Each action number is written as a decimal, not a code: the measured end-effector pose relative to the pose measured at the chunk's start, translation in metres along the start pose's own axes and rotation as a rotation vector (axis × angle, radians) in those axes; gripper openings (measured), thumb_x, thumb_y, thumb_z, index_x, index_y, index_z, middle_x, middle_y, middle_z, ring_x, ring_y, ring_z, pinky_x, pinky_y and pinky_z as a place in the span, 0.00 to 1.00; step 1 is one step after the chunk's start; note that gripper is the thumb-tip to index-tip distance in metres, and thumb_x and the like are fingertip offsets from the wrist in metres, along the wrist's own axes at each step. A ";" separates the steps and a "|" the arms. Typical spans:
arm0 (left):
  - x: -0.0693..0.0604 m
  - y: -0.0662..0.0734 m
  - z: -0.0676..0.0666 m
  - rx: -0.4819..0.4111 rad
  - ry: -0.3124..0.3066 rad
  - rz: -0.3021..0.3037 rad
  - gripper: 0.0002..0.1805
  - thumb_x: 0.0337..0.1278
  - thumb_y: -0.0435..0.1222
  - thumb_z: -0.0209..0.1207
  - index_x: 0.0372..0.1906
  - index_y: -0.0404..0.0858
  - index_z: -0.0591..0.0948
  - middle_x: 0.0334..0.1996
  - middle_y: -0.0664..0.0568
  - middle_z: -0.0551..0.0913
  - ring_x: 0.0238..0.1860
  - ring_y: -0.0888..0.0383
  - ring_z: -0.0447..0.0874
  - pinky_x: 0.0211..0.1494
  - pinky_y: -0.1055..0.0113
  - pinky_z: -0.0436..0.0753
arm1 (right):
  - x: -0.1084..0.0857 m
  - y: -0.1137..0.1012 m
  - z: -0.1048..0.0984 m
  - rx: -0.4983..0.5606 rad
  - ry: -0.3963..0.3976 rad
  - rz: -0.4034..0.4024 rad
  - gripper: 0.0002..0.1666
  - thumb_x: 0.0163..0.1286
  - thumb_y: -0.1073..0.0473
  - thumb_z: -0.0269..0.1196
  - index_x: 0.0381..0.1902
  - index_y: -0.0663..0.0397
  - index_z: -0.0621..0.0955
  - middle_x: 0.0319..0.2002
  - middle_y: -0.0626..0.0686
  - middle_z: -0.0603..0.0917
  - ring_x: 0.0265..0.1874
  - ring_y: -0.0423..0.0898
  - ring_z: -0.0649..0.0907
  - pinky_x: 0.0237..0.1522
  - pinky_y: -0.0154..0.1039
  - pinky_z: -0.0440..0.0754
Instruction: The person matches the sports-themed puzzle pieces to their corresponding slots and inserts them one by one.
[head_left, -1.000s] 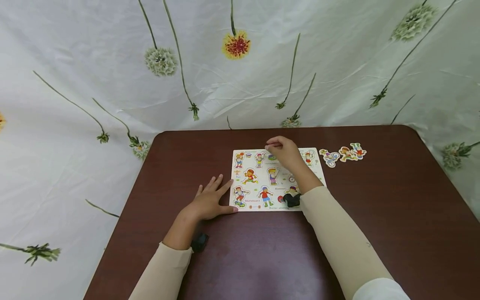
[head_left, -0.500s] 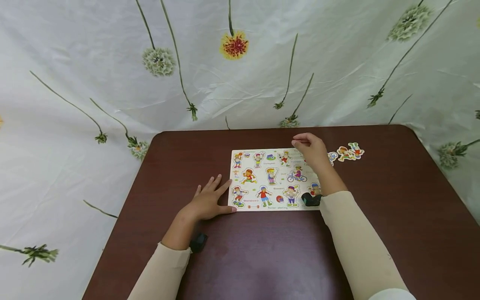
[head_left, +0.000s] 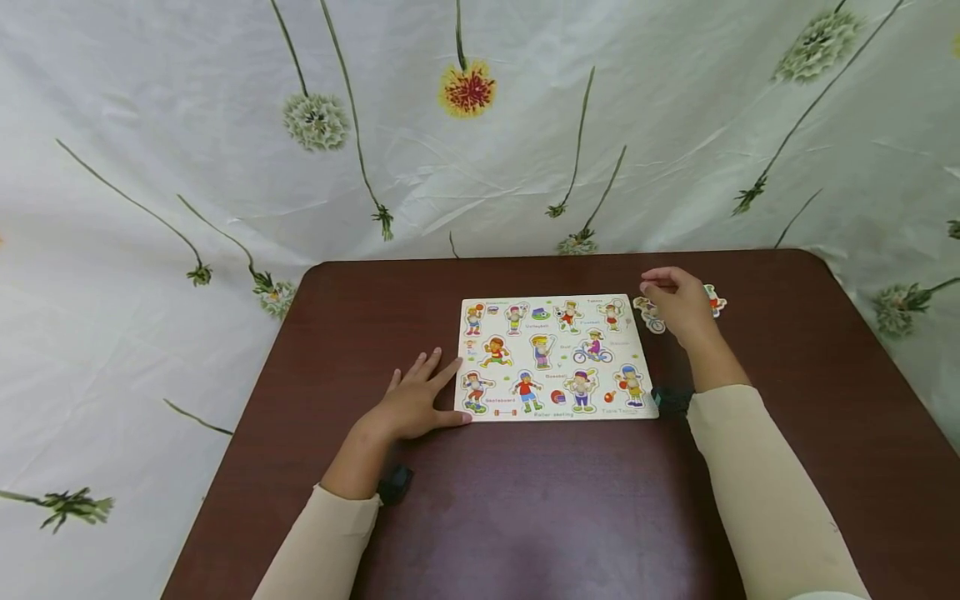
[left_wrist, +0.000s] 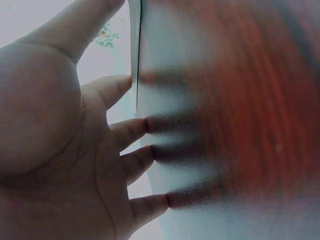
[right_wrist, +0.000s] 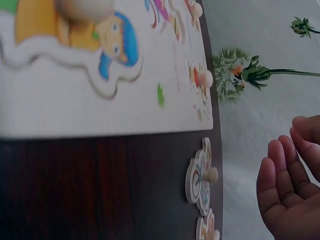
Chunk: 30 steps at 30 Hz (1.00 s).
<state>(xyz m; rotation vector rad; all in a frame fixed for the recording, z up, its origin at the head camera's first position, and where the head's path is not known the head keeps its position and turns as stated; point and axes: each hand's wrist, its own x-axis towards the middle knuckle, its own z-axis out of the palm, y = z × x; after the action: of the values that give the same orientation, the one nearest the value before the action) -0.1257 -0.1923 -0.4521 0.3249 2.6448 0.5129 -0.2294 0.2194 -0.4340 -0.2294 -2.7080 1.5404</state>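
My left hand (head_left: 411, 406) lies with fingers spread on the table, its thumb and index fingertip touching the left edge of a white wooden puzzle board (head_left: 555, 367). In the left wrist view, the fingertips of that hand (left_wrist: 100, 145) meet the tabletop beside the board's thin edge (left_wrist: 135, 55). My right hand (head_left: 681, 307), fingers loosely bent and holding nothing, hovers above loose puzzle pieces right of the board. A bicycle piece (head_left: 651, 317) shows left of it, and another piece (head_left: 717, 300) peeks out behind. The right wrist view shows the bicycle piece's round wooden knob (right_wrist: 211, 174).
Several sports-figure pieces with knobs sit in the board, including a cyclist (head_left: 593, 347). The dark brown table (head_left: 525, 500) has its far edge just behind the board. Behind it hangs a white cloth (head_left: 420, 167) printed with flowers.
My right hand has moved right, from over the board's upper part to above the loose pieces, uncovering the board's right side. My left hand has stayed at the board's left edge.
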 end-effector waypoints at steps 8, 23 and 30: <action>-0.001 0.001 -0.001 -0.003 0.003 -0.007 0.53 0.57 0.63 0.64 0.82 0.56 0.51 0.84 0.46 0.39 0.84 0.43 0.34 0.80 0.33 0.36 | 0.006 0.015 -0.012 -0.326 -0.119 -0.101 0.17 0.76 0.62 0.57 0.58 0.65 0.79 0.55 0.68 0.75 0.53 0.63 0.77 0.51 0.57 0.78; -0.001 0.000 0.000 0.008 0.005 -0.002 0.53 0.57 0.63 0.64 0.82 0.55 0.51 0.84 0.45 0.40 0.84 0.42 0.35 0.80 0.33 0.37 | 0.017 0.032 -0.013 -0.553 -0.257 -0.151 0.12 0.75 0.64 0.57 0.51 0.65 0.81 0.49 0.67 0.77 0.46 0.60 0.78 0.48 0.55 0.78; -0.002 0.001 -0.001 0.005 0.005 -0.004 0.53 0.57 0.63 0.64 0.82 0.55 0.52 0.84 0.45 0.40 0.84 0.42 0.35 0.80 0.33 0.37 | 0.014 0.027 -0.016 -0.543 -0.248 -0.180 0.13 0.75 0.64 0.57 0.51 0.68 0.80 0.48 0.68 0.78 0.47 0.61 0.78 0.49 0.56 0.78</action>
<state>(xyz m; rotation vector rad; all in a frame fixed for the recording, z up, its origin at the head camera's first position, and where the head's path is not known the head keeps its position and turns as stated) -0.1244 -0.1925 -0.4506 0.3198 2.6515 0.5072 -0.2390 0.2489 -0.4493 0.2125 -3.1797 0.8117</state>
